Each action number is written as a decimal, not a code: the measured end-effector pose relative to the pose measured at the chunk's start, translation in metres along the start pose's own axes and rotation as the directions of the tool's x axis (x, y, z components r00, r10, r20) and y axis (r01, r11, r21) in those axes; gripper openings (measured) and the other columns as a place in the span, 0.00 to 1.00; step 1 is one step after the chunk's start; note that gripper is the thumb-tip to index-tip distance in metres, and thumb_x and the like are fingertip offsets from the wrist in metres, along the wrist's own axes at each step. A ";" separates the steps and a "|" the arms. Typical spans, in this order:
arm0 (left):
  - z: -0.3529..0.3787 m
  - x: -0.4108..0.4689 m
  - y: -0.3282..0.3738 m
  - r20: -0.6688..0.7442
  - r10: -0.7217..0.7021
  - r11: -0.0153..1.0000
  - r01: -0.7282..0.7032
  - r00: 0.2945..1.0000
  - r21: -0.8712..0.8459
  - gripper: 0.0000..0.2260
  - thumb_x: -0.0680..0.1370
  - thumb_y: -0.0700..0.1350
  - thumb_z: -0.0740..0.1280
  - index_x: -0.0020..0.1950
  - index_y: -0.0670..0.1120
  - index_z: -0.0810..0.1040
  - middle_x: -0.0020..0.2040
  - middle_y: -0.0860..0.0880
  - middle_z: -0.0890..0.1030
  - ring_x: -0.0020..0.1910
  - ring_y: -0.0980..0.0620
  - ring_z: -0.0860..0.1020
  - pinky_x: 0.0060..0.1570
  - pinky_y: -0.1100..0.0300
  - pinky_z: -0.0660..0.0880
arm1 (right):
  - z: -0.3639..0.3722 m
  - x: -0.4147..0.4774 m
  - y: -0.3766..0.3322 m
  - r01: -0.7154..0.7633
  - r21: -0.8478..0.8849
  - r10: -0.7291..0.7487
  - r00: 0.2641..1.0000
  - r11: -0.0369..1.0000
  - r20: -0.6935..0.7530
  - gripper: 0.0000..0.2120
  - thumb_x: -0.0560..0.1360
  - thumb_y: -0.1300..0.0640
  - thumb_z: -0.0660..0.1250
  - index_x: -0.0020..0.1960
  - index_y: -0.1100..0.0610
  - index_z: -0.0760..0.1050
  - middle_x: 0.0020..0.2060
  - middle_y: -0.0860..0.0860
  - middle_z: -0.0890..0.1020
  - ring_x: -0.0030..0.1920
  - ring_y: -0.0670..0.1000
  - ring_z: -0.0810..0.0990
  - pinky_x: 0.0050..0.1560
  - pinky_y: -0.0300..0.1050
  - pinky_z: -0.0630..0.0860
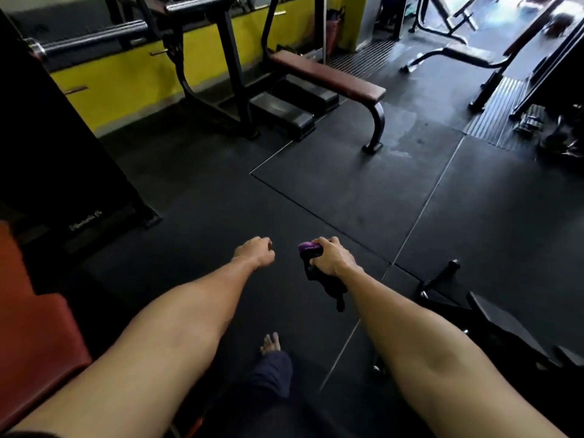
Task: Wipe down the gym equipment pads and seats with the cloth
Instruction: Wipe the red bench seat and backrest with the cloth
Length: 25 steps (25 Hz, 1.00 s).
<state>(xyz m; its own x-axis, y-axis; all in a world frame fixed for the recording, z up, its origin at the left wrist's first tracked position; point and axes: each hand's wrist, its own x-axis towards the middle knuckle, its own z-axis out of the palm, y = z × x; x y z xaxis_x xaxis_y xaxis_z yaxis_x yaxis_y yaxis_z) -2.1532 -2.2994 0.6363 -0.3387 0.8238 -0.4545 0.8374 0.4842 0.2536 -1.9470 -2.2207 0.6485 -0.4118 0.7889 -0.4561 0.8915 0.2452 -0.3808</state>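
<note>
Dangling from right hand (331, 259), cloth (327, 284) partly hidden in grip.

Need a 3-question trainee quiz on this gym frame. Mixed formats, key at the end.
1. True or false: the left hand holds nothing.
2. The cloth is gripped by: A) the left hand B) the right hand C) neither, it lies on the floor.
3. Fill in: the nearest red pad lies to the person's ___ side.

Key: 1 true; 2 B; 3 left.
</note>
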 end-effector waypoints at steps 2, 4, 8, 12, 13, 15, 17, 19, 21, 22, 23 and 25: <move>-0.042 0.060 0.008 -0.035 0.008 1.000 -0.008 0.999 -0.008 0.17 0.81 0.51 0.57 0.69 0.51 0.72 0.65 0.48 0.73 0.59 0.46 0.76 0.57 0.49 0.75 | -0.037 0.058 -0.016 -0.010 -0.020 0.009 1.000 1.000 -0.021 0.27 0.77 0.50 0.66 0.75 0.43 0.65 0.66 0.52 0.69 0.63 0.61 0.74 0.60 0.57 0.75; -0.078 0.105 0.016 -0.052 0.011 0.999 -0.013 0.999 -0.038 0.17 0.81 0.51 0.57 0.69 0.52 0.72 0.65 0.48 0.73 0.60 0.46 0.76 0.56 0.50 0.75 | -0.074 0.104 -0.036 -0.017 -0.007 0.017 0.999 1.000 -0.035 0.26 0.77 0.50 0.64 0.75 0.44 0.65 0.66 0.53 0.69 0.63 0.61 0.74 0.61 0.58 0.75; -0.141 0.180 0.024 -0.076 0.028 0.999 -0.029 0.997 -0.016 0.17 0.81 0.51 0.57 0.70 0.52 0.71 0.67 0.49 0.73 0.64 0.46 0.74 0.58 0.51 0.72 | -0.136 0.181 -0.069 0.013 0.013 -0.012 0.997 1.000 -0.082 0.26 0.78 0.49 0.65 0.75 0.43 0.65 0.66 0.52 0.68 0.62 0.61 0.74 0.62 0.60 0.75; -0.193 0.273 0.035 -0.082 0.029 1.000 -0.029 0.996 0.011 0.18 0.80 0.51 0.57 0.70 0.52 0.72 0.68 0.49 0.72 0.65 0.46 0.73 0.59 0.51 0.72 | -0.181 0.274 -0.082 -0.003 0.007 0.003 0.997 1.000 -0.076 0.26 0.77 0.48 0.65 0.74 0.42 0.65 0.64 0.51 0.69 0.63 0.60 0.74 0.61 0.57 0.75; -0.206 0.297 0.039 -0.089 0.037 0.999 -0.036 0.995 0.006 0.18 0.80 0.51 0.57 0.70 0.53 0.72 0.68 0.49 0.72 0.66 0.46 0.73 0.59 0.51 0.72 | -0.193 0.297 -0.085 -0.002 0.010 0.003 0.997 1.000 -0.080 0.26 0.77 0.48 0.65 0.74 0.42 0.65 0.64 0.51 0.69 0.63 0.60 0.74 0.60 0.57 0.75; -0.227 0.351 0.048 -0.102 0.043 0.999 -0.042 0.994 0.007 0.18 0.80 0.52 0.57 0.70 0.53 0.71 0.69 0.49 0.72 0.67 0.46 0.73 0.60 0.50 0.72 | -0.214 0.349 -0.085 0.006 0.011 -0.005 0.996 1.000 -0.092 0.26 0.77 0.48 0.65 0.74 0.42 0.65 0.65 0.51 0.69 0.63 0.60 0.74 0.59 0.56 0.75; -0.249 0.409 0.062 -0.116 0.050 0.999 -0.048 0.992 0.016 0.19 0.80 0.51 0.58 0.71 0.53 0.71 0.70 0.48 0.72 0.67 0.46 0.72 0.62 0.50 0.72 | -0.240 0.403 -0.084 0.005 0.016 -0.003 0.994 1.000 -0.110 0.26 0.78 0.48 0.65 0.74 0.43 0.65 0.65 0.51 0.69 0.63 0.60 0.74 0.58 0.55 0.75; -0.278 0.463 0.082 -0.121 0.056 0.998 -0.055 0.991 0.013 0.19 0.80 0.51 0.58 0.71 0.52 0.71 0.69 0.48 0.72 0.67 0.46 0.72 0.62 0.50 0.71 | -0.273 0.454 -0.082 0.002 0.042 0.003 0.993 0.999 -0.118 0.25 0.78 0.49 0.65 0.74 0.43 0.66 0.65 0.51 0.69 0.64 0.59 0.74 0.57 0.54 0.74; -0.303 0.508 0.107 -0.123 0.061 0.998 -0.060 0.991 0.011 0.18 0.80 0.51 0.58 0.70 0.52 0.71 0.69 0.48 0.72 0.67 0.46 0.72 0.61 0.51 0.70 | -0.306 0.497 -0.080 -0.006 0.041 0.011 0.992 0.999 -0.124 0.26 0.77 0.48 0.66 0.74 0.43 0.66 0.65 0.51 0.69 0.64 0.60 0.74 0.59 0.55 0.75; -0.315 0.527 0.117 -0.136 0.075 0.997 -0.075 0.988 0.005 0.18 0.80 0.51 0.58 0.70 0.52 0.71 0.69 0.48 0.72 0.67 0.46 0.73 0.61 0.51 0.70 | -0.324 0.515 -0.079 -0.005 0.045 0.012 0.989 0.999 -0.145 0.26 0.77 0.48 0.67 0.74 0.43 0.66 0.65 0.52 0.69 0.64 0.60 0.74 0.60 0.55 0.75; -0.329 0.546 0.130 -0.130 0.091 0.996 -0.092 0.987 0.001 0.18 0.80 0.50 0.58 0.70 0.52 0.72 0.69 0.48 0.73 0.67 0.45 0.73 0.61 0.51 0.71 | -0.342 0.533 -0.077 -0.007 0.058 0.016 0.987 0.998 -0.158 0.27 0.76 0.48 0.68 0.74 0.43 0.67 0.65 0.52 0.70 0.63 0.60 0.75 0.59 0.54 0.75; -0.347 0.587 0.153 -0.106 0.116 0.993 -0.113 0.988 0.031 0.18 0.80 0.50 0.59 0.70 0.52 0.72 0.69 0.48 0.73 0.67 0.45 0.73 0.62 0.51 0.72 | -0.373 0.566 -0.071 -0.008 0.083 0.022 0.986 0.997 -0.166 0.26 0.76 0.48 0.69 0.72 0.42 0.68 0.62 0.50 0.70 0.62 0.59 0.75 0.57 0.52 0.74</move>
<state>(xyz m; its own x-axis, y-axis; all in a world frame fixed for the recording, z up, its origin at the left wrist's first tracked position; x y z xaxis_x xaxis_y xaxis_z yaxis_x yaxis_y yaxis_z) -2.3726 -1.6390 0.7047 -0.2829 0.9011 -0.3287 0.8833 0.3784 0.2769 -2.1726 -1.5816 0.7177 -0.3553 0.8765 -0.3249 0.8762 0.1912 -0.4424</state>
